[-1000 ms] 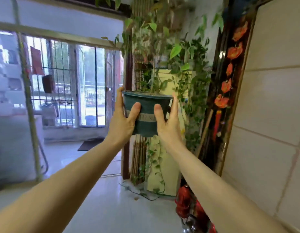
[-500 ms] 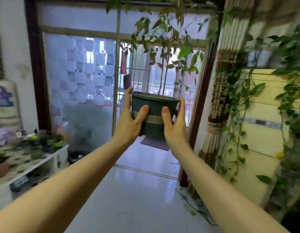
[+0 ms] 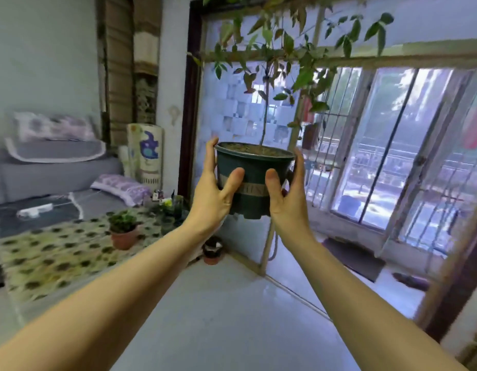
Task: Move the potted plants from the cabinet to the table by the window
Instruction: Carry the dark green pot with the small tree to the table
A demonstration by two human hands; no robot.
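Left hand (image 3: 214,194) and right hand (image 3: 287,199) clamped on sides of dark green potted plant (image 3: 254,180), held aloft mid-room. Tabletop (image 3: 52,253) at left carries small terracotta-potted plant (image 3: 123,231). Judgement: mid-carry; set-down remains.

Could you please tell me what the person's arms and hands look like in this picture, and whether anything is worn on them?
Both forearms are bare from the bottom edge of the picture up to the wrists; no sleeve shows. The left hand and the right hand wear no gloves, and no ring, watch or bracelet is visible on the sides facing the camera. The nails are hidden.
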